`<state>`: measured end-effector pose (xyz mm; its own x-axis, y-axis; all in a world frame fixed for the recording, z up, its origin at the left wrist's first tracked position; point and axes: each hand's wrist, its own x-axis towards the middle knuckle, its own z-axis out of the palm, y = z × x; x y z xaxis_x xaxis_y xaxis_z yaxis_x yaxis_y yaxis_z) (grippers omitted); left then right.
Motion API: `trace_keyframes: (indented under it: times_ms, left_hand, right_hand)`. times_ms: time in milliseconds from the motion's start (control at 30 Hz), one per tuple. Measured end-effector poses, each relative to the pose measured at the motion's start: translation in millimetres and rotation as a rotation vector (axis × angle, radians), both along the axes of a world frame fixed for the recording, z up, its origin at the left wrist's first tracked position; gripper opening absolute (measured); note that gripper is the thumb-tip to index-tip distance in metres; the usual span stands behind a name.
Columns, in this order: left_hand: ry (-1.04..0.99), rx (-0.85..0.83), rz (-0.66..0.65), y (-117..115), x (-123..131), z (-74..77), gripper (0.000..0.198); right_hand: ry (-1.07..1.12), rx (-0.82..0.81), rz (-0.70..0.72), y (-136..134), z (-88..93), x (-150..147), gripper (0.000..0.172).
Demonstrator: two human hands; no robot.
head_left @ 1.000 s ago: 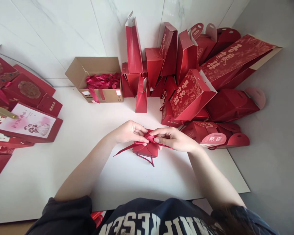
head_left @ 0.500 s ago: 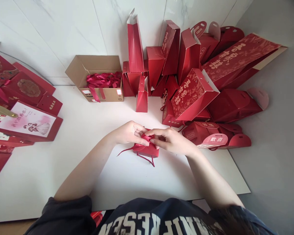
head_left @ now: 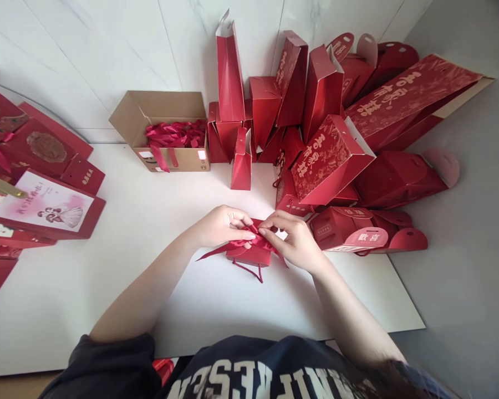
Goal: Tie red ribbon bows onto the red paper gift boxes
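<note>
Head view: near the middle of the white table (head_left: 216, 310) stands a small red box (head_left: 253, 256). A thin red cord (head_left: 249, 271) loops out from its near side onto the table. Both hands meet over the top of the box.

The left hand (head_left: 221, 226) comes in from the left. Its grip is pressed together on a red satin ribbon (head_left: 258, 240) that lies across the box top, thumb and forefinger pinching it just left of the middle. The right hand (head_left: 294, 239) comes in from the right, its grip likewise pinching the ribbon, with its fingertips almost touching those of the left hand. One ribbon tail runs out to the left over the table; the other shows on the near side of the right hand's fingers.

Far and left of the hands sits an open cardboard carton (head_left: 166, 102) holding a heap of loose ribbons (head_left: 174, 134). Far and right, a pile of red paper bags (head_left: 328, 160) leans against the wall, some upright and some toppled. Along the left edge lie flat red cards (head_left: 45, 205), overlapping one another.
</note>
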<state>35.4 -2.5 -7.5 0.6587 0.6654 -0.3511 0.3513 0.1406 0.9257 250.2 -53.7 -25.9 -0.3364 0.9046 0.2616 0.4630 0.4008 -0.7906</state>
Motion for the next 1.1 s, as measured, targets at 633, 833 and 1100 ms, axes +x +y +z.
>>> trace_keyframes:
  times_ms: [633,833,1100]
  left_hand:
    - [-0.049,-0.014,0.047,-1.8,2.0,3.3,0.025]
    - [-0.055,0.024,0.001,-0.6,2.8,3.4,0.029]
    - [0.040,-0.029,-0.109,8.5,-13.9,14.7,0.025]
  right_hand:
    - [0.030,-0.043,-0.041,-2.4,-2.2,-3.9,0.014]
    - [0.018,-0.017,-0.076,-1.6,-10.2,-7.3,0.008]
    - [0.131,-0.266,0.061,-0.6,0.0,13.5,0.009]
